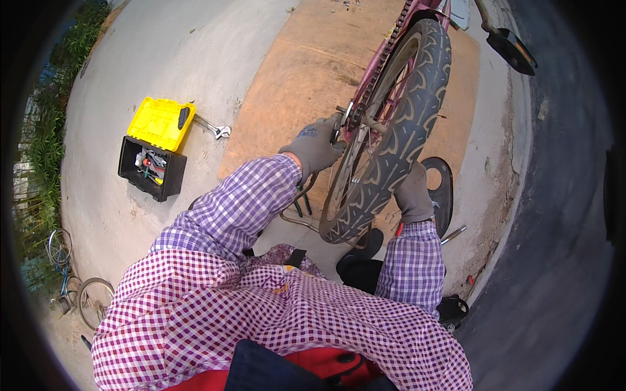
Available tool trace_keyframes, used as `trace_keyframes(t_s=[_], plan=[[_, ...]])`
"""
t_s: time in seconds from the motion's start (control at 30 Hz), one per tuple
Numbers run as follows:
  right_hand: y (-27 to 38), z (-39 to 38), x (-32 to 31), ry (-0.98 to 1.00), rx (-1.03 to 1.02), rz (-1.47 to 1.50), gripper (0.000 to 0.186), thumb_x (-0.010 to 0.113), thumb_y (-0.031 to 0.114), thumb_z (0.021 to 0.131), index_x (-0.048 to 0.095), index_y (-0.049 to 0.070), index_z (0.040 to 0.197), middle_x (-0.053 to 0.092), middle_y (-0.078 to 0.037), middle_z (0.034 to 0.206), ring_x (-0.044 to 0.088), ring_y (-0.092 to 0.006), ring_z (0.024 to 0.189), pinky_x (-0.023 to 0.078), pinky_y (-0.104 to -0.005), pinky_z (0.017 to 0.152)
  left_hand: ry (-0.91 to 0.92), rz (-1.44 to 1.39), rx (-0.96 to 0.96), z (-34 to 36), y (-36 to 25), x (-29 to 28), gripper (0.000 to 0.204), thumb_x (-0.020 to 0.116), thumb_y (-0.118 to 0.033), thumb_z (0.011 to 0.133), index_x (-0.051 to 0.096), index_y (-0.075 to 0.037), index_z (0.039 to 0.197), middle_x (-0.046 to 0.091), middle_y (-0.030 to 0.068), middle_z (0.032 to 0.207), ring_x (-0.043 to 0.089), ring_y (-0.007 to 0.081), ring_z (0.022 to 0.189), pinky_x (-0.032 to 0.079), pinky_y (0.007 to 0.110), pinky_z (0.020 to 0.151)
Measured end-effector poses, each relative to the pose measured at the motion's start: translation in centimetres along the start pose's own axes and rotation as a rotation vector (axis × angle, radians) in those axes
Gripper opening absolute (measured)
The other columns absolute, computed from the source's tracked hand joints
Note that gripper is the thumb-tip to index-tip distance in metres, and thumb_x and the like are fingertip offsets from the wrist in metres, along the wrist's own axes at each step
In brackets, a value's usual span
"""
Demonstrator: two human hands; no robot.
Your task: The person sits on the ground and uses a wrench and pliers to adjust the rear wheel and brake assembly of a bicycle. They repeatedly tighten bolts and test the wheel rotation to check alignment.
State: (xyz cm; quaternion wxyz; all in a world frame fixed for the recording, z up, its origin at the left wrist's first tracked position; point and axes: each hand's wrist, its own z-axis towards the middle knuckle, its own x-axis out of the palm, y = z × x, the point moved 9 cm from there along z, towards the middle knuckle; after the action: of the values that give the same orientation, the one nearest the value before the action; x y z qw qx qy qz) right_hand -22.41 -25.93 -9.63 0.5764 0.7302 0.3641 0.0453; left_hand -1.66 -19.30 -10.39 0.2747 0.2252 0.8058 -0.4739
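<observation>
A bicycle wheel with a dark, patterned tyre (pixel 420 98) stands up in front of me, fitted in a pink bicycle frame (pixel 372 68). A chain (pixel 391 42) runs down the left side to the small sprocket at the hub. My left hand (pixel 316 144), in a grey glove, is at the wheel's axle end, its fingers closed round a small dark part there that I cannot make out. On the tyre's right side is my right hand (pixel 413 195), also in a grey glove. The tyre hides its fingers.
A black toolbox (pixel 171 176) with a yellow lid (pixel 160 124) stands at left, tools inside, an adjustable wrench (pixel 218 130) beside it. Orange-brown board (pixel 280 98) covers the ground. A black part with an oval hole (pixel 443 212) lies right; a pedal (pixel 512 51) juts out at upper right.
</observation>
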Motion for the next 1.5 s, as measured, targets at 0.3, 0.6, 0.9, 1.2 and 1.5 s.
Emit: trace_keyframes(t_s=[0.3,0.6,0.9,1.2,1.5], plan=[[-3.0,0.2,-0.2,-0.017,-0.061,-0.015,0.037,0.065,0.021,0.095,0.060,0.000,0.125,0.070,-0.013,0.103,0.068,-0.0222,0.087,0.054,-0.0351,0.075,0.101,-0.017,0.005,0.5,0.5,0.4,0.062,0.068,-0.031,0.093,0.047,-0.007,0.146,0.064,0.0221,0.112,0.064,0.0366,0.104,0.050,0.046,0.091],[-10.3,0.0,-0.4,0.083,-0.125,0.455,0.047,0.061,0.010,0.101,0.045,0.001,0.144,0.060,-0.009,0.134,0.064,-0.0215,0.112,0.056,-0.0304,0.091,0.149,-0.013,0.003,0.3,-0.6,-0.5,0.062,0.067,-0.029,0.091,0.047,-0.004,0.144,0.060,0.0251,0.128,0.060,0.0394,0.120,0.048,0.046,0.103],[-11.2,0.0,-0.9,0.095,-0.171,0.302,0.046,0.065,0.011,0.098,0.050,0.001,0.140,0.065,-0.010,0.122,0.066,-0.0229,0.106,0.056,-0.0302,0.087,0.211,-0.001,0.035,0.3,-1.0,-1.0,0.062,0.067,-0.030,0.092,0.047,0.000,0.142,0.060,0.0277,0.129,0.059,0.0395,0.121,0.048,0.045,0.104],[-6.1,0.4,-0.4,0.020,-0.183,0.126,0.044,0.068,0.013,0.095,0.055,0.000,0.135,0.071,-0.010,0.109,0.069,-0.0246,0.099,0.056,-0.0305,0.083,0.139,0.006,0.009,0.7,-0.6,-1.1,0.064,0.069,-0.033,0.091,0.049,-0.001,0.142,0.065,0.0252,0.120,0.064,0.0375,0.113,0.051,0.045,0.095],[-0.3,0.5,-0.5,-0.011,0.144,0.020,0.075,0.080,0.023,0.072,0.052,-0.003,0.137,0.070,-0.019,0.107,0.072,-0.0231,0.080,0.060,-0.0346,0.070,0.141,-0.034,-0.046,1.0,0.2,-0.6,0.056,0.068,-0.032,0.092,0.055,-0.005,0.139,0.070,0.0237,0.114,0.067,0.0357,0.110,0.052,0.043,0.092]])
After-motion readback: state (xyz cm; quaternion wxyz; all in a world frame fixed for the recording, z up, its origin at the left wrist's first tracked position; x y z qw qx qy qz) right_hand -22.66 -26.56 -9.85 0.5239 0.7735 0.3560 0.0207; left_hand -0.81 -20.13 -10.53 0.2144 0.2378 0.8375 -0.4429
